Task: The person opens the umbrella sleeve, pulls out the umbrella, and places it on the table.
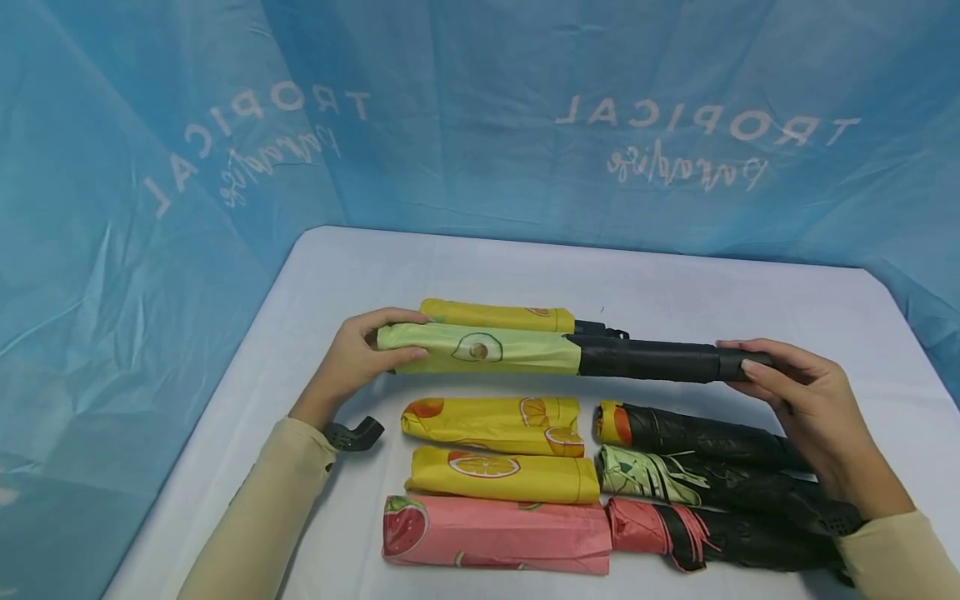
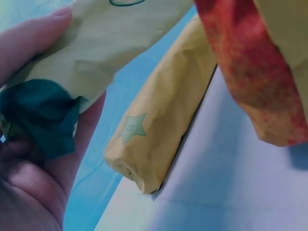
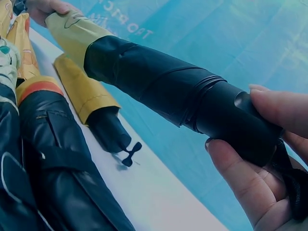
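Observation:
A folded umbrella (image 1: 645,358) is held level above the white table, its left part inside a pale green avocado-print sleeve (image 1: 525,352). My left hand (image 1: 356,346) grips the sleeve's closed end between thumb and fingers; a dark green flap (image 2: 45,113) shows there in the left wrist view. At the other end, my right hand (image 1: 806,396) pinches the black handle (image 3: 240,120), with a dark wrist strap (image 3: 291,180) hanging by the palm. Just behind lies a yellow sleeved umbrella (image 1: 491,316), its black handle poking out to the right.
Nearer me lie two yellow citrus-print sleeves (image 1: 491,429) and a pink watermelon-print sleeve (image 1: 525,533). To their right rest three bare folded umbrellas, yellow-tipped (image 1: 697,433), green-tipped (image 1: 652,477) and red-tipped (image 1: 637,527), partly under my right forearm. Blue printed sheeting (image 1: 480,167) surrounds the table (image 1: 375,258).

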`<state>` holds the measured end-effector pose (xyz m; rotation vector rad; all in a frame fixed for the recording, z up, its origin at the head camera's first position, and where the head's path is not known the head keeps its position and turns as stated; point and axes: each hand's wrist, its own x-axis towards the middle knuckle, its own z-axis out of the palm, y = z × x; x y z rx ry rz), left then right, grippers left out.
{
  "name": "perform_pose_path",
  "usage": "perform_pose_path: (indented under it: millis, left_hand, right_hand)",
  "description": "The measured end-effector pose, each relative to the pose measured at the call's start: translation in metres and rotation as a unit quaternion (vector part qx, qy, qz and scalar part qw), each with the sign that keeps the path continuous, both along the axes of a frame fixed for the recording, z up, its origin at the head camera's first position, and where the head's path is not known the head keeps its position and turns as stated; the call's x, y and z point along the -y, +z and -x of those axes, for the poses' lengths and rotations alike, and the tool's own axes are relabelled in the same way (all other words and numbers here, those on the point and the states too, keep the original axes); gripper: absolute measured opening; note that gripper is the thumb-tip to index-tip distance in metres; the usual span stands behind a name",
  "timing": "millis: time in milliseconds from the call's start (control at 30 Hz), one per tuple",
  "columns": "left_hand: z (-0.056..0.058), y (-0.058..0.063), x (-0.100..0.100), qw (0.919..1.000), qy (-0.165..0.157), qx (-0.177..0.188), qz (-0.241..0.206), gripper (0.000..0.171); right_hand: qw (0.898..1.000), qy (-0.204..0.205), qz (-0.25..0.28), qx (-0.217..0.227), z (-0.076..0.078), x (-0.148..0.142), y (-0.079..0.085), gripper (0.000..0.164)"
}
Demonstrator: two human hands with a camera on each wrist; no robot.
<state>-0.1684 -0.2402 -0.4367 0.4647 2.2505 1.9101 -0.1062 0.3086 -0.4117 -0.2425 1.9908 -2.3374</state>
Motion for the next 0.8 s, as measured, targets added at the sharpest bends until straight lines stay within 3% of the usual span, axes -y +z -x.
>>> perform_pose_path:
  millis: [467, 800]
  left_hand:
    - [0.001, -0.006, 0.001, 0.9994, -0.025, -0.006, -0.023, 0.038]
    - [0.004, -0.010, 0.005, 0.9997, -0.009, -0.022, -0.012, 0.034]
  right_hand:
    - [0.999, -0.010, 0.027, -0.013, -0.006, -0.013, -0.003, 0.039]
    - [0.998, -0.037, 0.039, -0.022, -0.012, -0.028, -0.004, 0.039]
